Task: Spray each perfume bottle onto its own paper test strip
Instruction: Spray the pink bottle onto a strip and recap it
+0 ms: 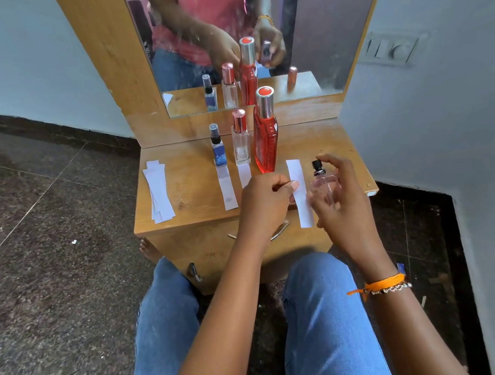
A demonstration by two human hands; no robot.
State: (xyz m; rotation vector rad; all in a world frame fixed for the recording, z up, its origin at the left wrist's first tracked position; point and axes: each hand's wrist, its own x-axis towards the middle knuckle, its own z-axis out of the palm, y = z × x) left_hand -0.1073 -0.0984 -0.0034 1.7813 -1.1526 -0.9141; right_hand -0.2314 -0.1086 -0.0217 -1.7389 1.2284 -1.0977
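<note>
Pink bottle (325, 185) blurred, body partly hidden by right hand (341, 200); third strip (244, 174) half covered by left hand (264, 204).

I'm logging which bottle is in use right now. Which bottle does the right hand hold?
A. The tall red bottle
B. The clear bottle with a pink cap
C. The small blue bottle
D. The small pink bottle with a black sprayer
D: the right hand grips the pink bottle beside the strip that the left hand pinches; the other three bottles stand on the table.
</note>
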